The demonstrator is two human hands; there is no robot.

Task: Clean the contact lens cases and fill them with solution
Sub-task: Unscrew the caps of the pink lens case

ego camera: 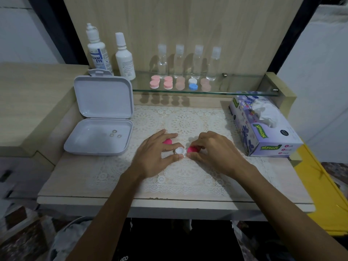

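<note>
A white contact lens case (179, 151) lies on the lace mat in the middle of the table, its left well uncapped. My left hand (158, 152) holds the case's left end between thumb and fingers. My right hand (212, 149) pinches the pink cap (192, 149) on the case's right well. A second pink cap (167, 141) lies on the mat, partly under my left fingers. Two white solution bottles (98, 51) (124, 59) stand at the back left.
An open white box (99, 136) with three small rings lies at the left. A glass shelf (235, 92) carries several capped lens cases (168, 82) and several small clear bottles (196, 62). A tissue box (263, 127) stands at the right.
</note>
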